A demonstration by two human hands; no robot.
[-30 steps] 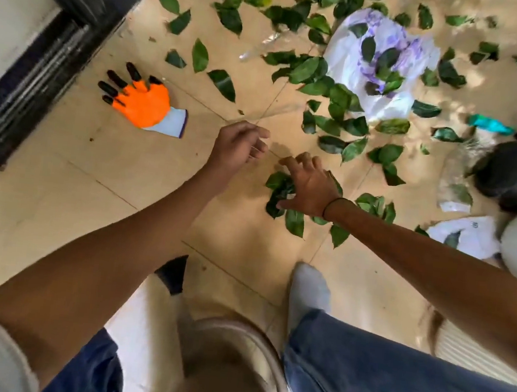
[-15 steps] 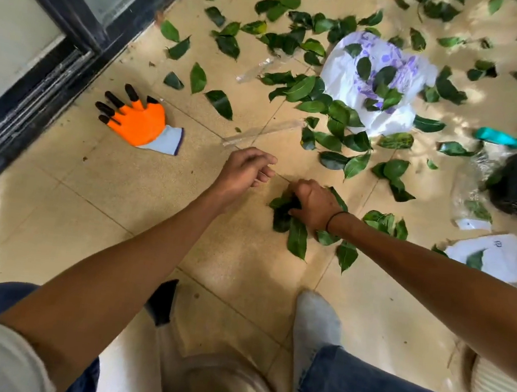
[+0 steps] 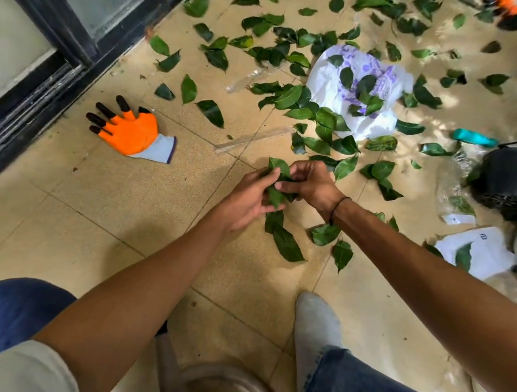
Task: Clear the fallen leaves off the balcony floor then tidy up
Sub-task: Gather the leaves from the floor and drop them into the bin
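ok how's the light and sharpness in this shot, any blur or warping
Head view: soft daylight, with dappled bright patches on the floor at upper right; wide-angle bending curves the door frame and edges; hands and the leaves they hold are fairly sharp, while the far top right corner is smeared.

Glossy green leaves [image 3: 287, 245] lying below the grip, matt speckled floor tiles [image 3: 122, 200], rubbery orange glove [image 3: 130, 131] resting leftward, crinkled white plastic bag [image 3: 358, 88] sitting beyond

No words or numbers can be read; the white bag [image 3: 481, 251] right of the grips bears one small dark logo mark.
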